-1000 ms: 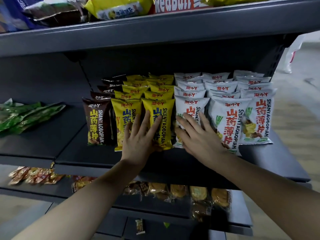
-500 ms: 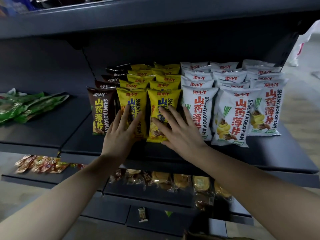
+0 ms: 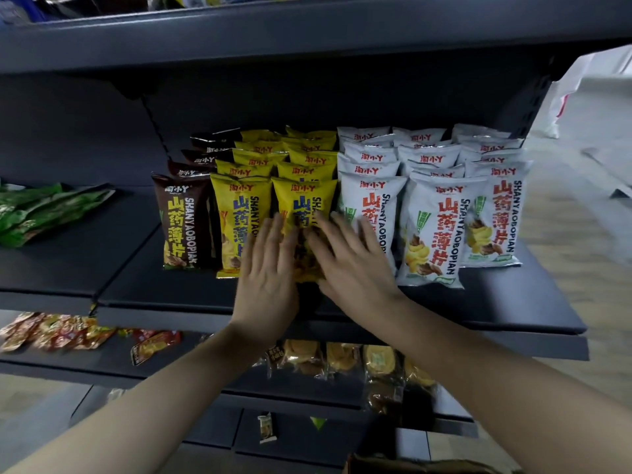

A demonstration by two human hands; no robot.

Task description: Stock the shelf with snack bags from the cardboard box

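Note:
Rows of snack bags stand upright on the dark shelf (image 3: 496, 313): one brown row (image 3: 183, 224), two yellow rows and three white rows (image 3: 434, 230). My left hand (image 3: 268, 268) lies flat with straight fingers against the front of the yellow bags, between the left yellow bag (image 3: 236, 220) and the right yellow bag (image 3: 301, 203). My right hand (image 3: 352, 265) presses flat, fingers spread, over the right yellow bag and the nearest white bag (image 3: 371, 206). A corner of the cardboard box (image 3: 410, 465) shows at the bottom edge.
Green packets (image 3: 41, 210) lie on the shelf to the left. The shelf below carries red and orange packets (image 3: 58, 331) and clear-wrapped pastries (image 3: 345, 360). One small packet (image 3: 266, 427) lies on the bottom shelf. A shelf (image 3: 307, 32) overhangs above.
Both hands have slid right along the front bags, from the yellow rows toward the yellow-white boundary, and now sit closer together. The view has tilted slightly downward.

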